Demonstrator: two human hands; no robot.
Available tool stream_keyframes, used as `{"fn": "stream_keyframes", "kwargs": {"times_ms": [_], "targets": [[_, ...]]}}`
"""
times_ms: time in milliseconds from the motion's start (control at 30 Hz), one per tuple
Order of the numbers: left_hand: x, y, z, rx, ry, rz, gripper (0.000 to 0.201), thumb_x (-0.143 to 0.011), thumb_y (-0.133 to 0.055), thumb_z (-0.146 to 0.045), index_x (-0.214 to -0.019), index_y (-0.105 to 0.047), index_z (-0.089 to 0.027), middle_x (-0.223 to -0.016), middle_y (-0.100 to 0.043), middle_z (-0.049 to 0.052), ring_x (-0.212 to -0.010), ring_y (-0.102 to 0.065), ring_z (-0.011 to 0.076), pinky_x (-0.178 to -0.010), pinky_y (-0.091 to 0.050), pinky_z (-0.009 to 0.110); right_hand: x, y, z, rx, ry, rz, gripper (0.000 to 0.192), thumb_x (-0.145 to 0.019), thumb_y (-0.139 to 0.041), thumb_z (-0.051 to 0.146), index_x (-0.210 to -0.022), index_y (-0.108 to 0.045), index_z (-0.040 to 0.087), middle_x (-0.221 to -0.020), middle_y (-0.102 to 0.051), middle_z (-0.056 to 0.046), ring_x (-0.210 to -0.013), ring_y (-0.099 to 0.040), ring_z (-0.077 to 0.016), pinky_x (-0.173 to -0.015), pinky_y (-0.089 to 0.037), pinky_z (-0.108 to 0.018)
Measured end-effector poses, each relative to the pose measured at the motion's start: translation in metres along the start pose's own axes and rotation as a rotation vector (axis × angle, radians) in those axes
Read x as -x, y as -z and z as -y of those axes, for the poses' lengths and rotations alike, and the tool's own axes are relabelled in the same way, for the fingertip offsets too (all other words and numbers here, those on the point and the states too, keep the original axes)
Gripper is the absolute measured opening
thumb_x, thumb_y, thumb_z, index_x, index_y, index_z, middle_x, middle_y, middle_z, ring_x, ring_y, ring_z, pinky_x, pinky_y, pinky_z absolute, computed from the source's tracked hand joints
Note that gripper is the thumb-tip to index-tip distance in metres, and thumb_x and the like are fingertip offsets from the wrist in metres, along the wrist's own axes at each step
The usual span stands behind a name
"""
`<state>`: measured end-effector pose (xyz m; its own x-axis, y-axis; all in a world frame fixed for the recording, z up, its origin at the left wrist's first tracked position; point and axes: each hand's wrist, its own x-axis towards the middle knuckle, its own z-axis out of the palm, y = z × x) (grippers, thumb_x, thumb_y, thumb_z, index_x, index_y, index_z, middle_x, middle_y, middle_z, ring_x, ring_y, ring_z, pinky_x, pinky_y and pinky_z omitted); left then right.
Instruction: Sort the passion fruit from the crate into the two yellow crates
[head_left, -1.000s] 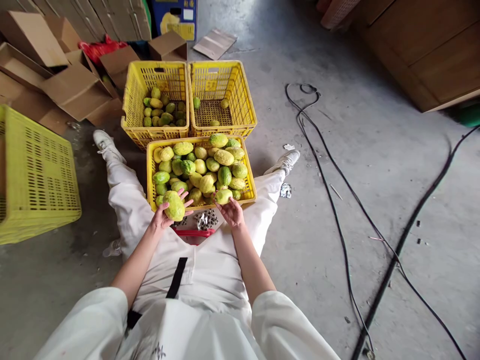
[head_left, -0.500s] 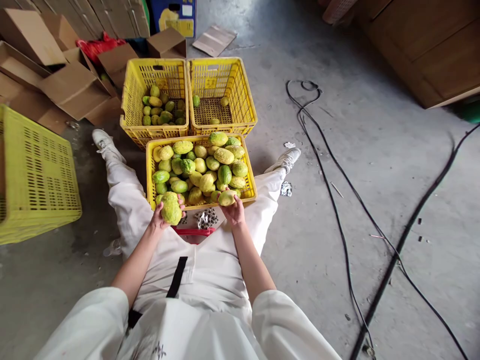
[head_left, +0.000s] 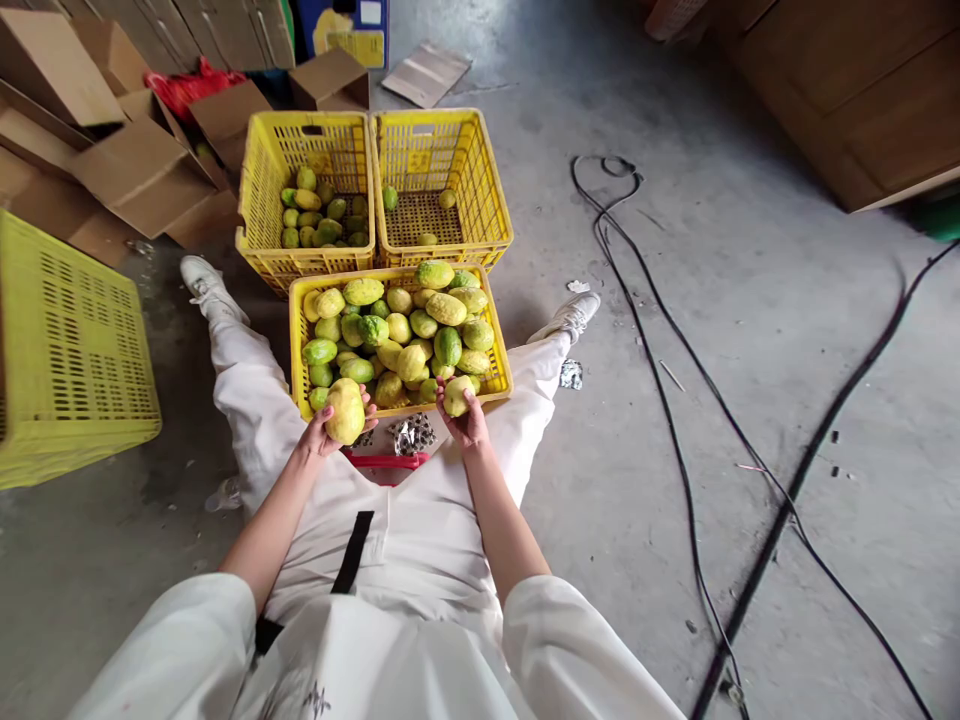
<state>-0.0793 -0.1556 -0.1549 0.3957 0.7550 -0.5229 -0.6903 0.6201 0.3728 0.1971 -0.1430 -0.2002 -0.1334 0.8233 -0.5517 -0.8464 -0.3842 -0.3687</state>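
Note:
My left hand [head_left: 318, 438] is closed around a large, bumpy yellow-green fruit [head_left: 345, 412], just off the near left corner of a shallow yellow crate [head_left: 298, 350]. A smaller pale yellow-green oval fruit [head_left: 457, 396] sits in the fingers of my right hand [head_left: 472, 428], by the crate's near edge. That crate lies between my legs, heaped with fruits of the same sort, from yellow to deep green. Behind it stand two deeper yellow crates. The left crate [head_left: 259, 220] has several fruits at its bottom, and the right crate [head_left: 487, 190] shows three.
A yellow-green crate [head_left: 82, 350] stands at the left. Cardboard boxes [head_left: 142, 170] and a red plastic bag [head_left: 191, 88] are piled behind it. Black cables [head_left: 806, 480] run over the concrete floor on the right, near a brown wooden cabinet [head_left: 840, 90].
Both fruits have been turned in my hands: the left one now shows a yellower side, and the right one stands more end-on. The crates shift slightly in view.

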Motion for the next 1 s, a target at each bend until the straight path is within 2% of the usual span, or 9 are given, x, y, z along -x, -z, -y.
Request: {"fn": "stream_keyframes", "kwargs": {"times_ms": [133,267,400,500,667,733,833,933,1000], "targets": [[0.002,-0.013,-0.005,-0.006,0.016,0.015,0.067,-0.067,-0.073,-0.039,-0.130,-0.056,-0.021,-0.137,-0.061,0.017,-0.138,-0.049,0.0391,-0.099,-0.055,0.053,0.001,-0.003,0.001,-0.007,0.016,0.039,0.041,-0.074,-0.072,0.045,-0.110,-0.063,0.027,-0.109,-0.074,-0.003,-0.109,-0.070,-0.0215,-0.102,-0.059,-0.042],[0.003,-0.024,-0.007,0.036,0.027,0.023,0.069,-0.071,-0.068,-0.039,-0.135,-0.053,-0.019,-0.140,-0.058,0.020,-0.135,-0.052,0.0401,-0.091,-0.059,0.055,0.004,-0.007,0.002,-0.022,0.017,0.111,0.047,-0.070,-0.070,0.041,-0.114,-0.064,0.025,-0.110,-0.074,-0.007,-0.121,-0.065,-0.0305,-0.103,-0.056,-0.057],[0.006,-0.021,-0.004,0.011,0.007,0.067,0.070,-0.069,-0.067,-0.037,-0.135,-0.054,-0.016,-0.138,-0.059,0.022,-0.136,-0.051,0.0406,-0.090,-0.060,0.052,0.001,-0.004,0.000,0.007,0.021,0.083,0.041,-0.070,-0.072,0.032,-0.111,-0.064,0.028,-0.101,-0.075,-0.001,-0.104,-0.072,-0.0212,-0.105,-0.057,-0.044],[0.007,-0.011,0.000,0.003,-0.031,0.069,0.067,-0.068,-0.069,-0.035,-0.132,-0.056,-0.016,-0.126,-0.065,0.020,-0.128,-0.059,0.0375,-0.092,-0.060,0.048,-0.002,0.001,-0.002,0.023,0.012,0.051,0.038,-0.072,-0.075,0.029,-0.108,-0.063,0.030,-0.094,-0.075,0.004,-0.089,-0.073,-0.0150,-0.105,-0.056,-0.036],[0.001,0.003,0.001,-0.002,-0.045,0.038,0.069,-0.057,-0.079,-0.030,-0.122,-0.060,-0.018,-0.098,-0.069,0.007,-0.097,-0.070,0.0260,-0.099,-0.056,0.044,-0.003,0.004,-0.007,0.095,-0.055,-0.021,0.039,-0.070,-0.081,0.029,-0.104,-0.062,0.024,-0.098,-0.076,-0.002,-0.098,-0.074,-0.0212,-0.103,-0.058,-0.041],[0.001,0.001,-0.001,0.003,-0.057,0.025,0.075,-0.056,-0.082,-0.036,-0.125,-0.058,-0.018,-0.101,-0.069,0.007,-0.107,-0.067,0.0289,-0.107,-0.050,0.048,-0.001,0.000,-0.007,0.096,-0.072,0.003,0.040,-0.071,-0.078,0.032,-0.107,-0.062,0.023,-0.103,-0.076,-0.005,-0.106,-0.073,-0.0259,-0.100,-0.059,-0.046],[0.003,-0.007,-0.003,0.045,-0.075,0.037,0.083,-0.066,-0.074,-0.051,-0.139,-0.050,-0.019,-0.124,-0.066,0.013,-0.133,-0.053,0.0375,-0.115,-0.036,0.059,0.001,-0.007,-0.005,0.068,-0.086,0.099,0.043,-0.072,-0.072,0.032,-0.113,-0.061,0.023,-0.109,-0.076,-0.006,-0.116,-0.069,-0.0298,-0.100,-0.059,-0.052],[0.004,-0.011,-0.003,0.066,-0.054,0.083,0.080,-0.076,-0.064,-0.045,-0.149,-0.040,-0.023,-0.149,-0.053,0.015,-0.146,-0.037,0.0396,-0.119,-0.024,0.064,0.003,-0.008,-0.004,0.089,-0.079,0.120,0.046,-0.070,-0.070,0.027,-0.115,-0.060,0.026,-0.108,-0.076,-0.004,-0.117,-0.068,-0.0291,-0.101,-0.058,-0.052],[0.002,-0.009,-0.002,0.047,-0.046,0.064,0.075,-0.079,-0.063,-0.039,-0.148,-0.041,-0.023,-0.150,-0.052,0.016,-0.146,-0.039,0.0382,-0.119,-0.026,0.061,0.002,-0.005,-0.004,0.118,-0.091,0.066,0.044,-0.071,-0.072,0.029,-0.113,-0.061,0.026,-0.102,-0.077,-0.003,-0.112,-0.070,-0.0276,-0.101,-0.059,-0.048]]}}
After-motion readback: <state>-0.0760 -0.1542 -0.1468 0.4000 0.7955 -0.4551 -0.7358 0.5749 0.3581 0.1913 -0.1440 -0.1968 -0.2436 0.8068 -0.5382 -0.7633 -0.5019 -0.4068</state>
